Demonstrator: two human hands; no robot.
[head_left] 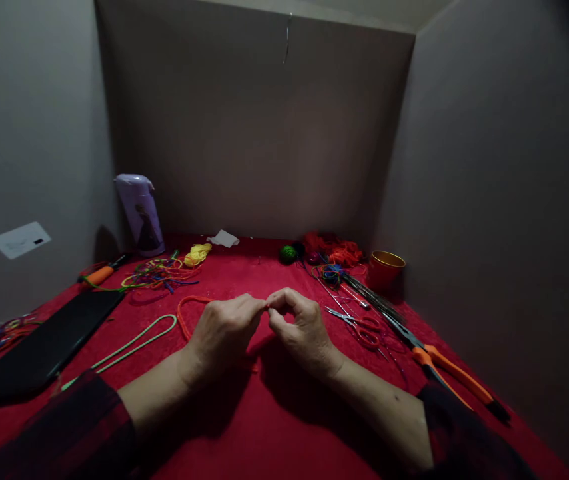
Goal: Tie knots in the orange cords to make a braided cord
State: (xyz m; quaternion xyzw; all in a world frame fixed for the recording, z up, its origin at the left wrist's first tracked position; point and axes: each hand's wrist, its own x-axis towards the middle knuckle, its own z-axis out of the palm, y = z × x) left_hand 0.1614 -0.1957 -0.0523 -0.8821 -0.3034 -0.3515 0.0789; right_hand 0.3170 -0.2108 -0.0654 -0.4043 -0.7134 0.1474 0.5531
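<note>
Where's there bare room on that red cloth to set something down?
The red cloth is mostly bare between the two forearms, and beyond the left hand and right hand, between the yellow yarn and green ball. It's crowded right, with scissors and pliers, and left, around the black slab.

The left hand is hiding part of the orange-red cord. Anything between its fingertips and the right hand is looking too small to tell. Left of the left hand, the picture's edge is cutting off the flat black case.
</note>
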